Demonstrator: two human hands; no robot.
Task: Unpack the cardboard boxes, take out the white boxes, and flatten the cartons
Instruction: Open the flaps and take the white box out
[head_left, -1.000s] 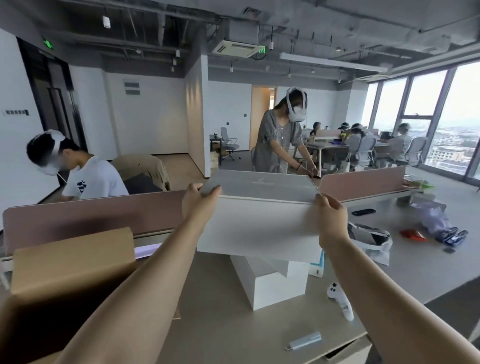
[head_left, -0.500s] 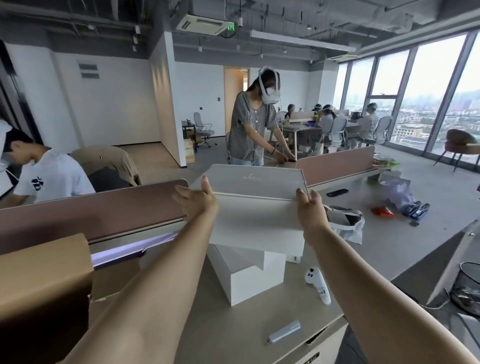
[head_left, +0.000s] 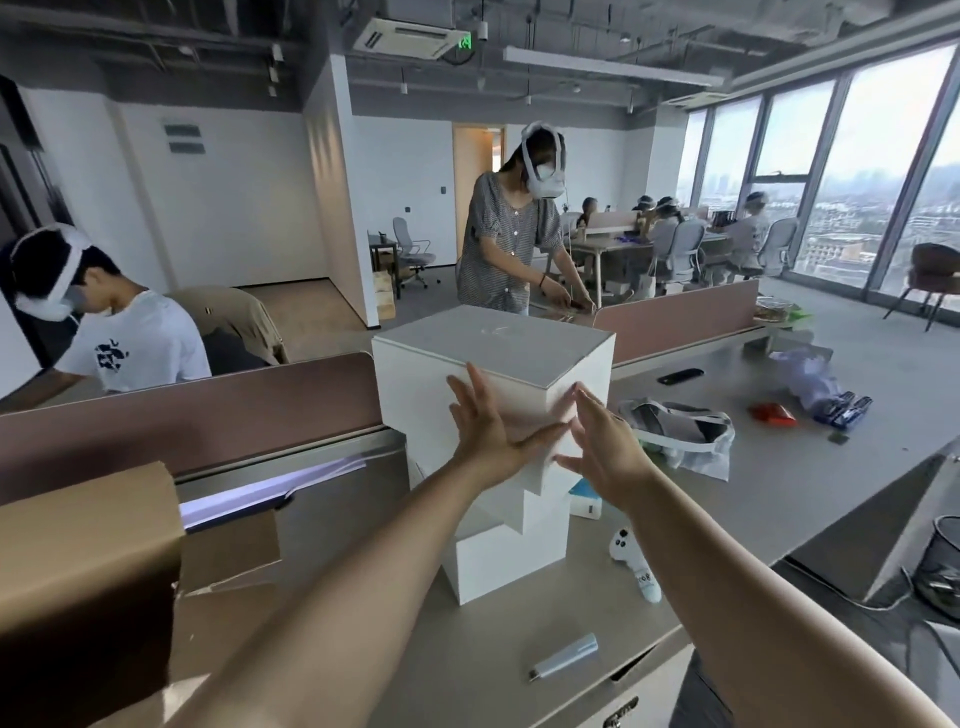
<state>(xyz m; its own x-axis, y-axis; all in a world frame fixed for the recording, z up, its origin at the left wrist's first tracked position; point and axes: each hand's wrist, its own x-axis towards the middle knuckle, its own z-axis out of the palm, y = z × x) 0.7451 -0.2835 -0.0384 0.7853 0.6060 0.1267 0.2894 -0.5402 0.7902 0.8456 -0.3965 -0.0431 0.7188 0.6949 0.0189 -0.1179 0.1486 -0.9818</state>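
A large white box sits on top of a stack of white boxes, turned corner-on toward me. Below it stands a lower white box on the grey desk. My left hand lies flat with spread fingers against the top box's near left face. My right hand is spread flat against its near right face. Neither hand curls round anything. A brown cardboard carton stands open at the near left, its flaps up.
A white controller, a blue-grey utility knife and a headset in a plastic bag lie on the desk. Pink dividers run behind the stack. People work beyond them. A mesh bin stands right.
The top white box has come down onto the stack. Both hands moved from its upper side edges to its near faces, fingers now spread flat.
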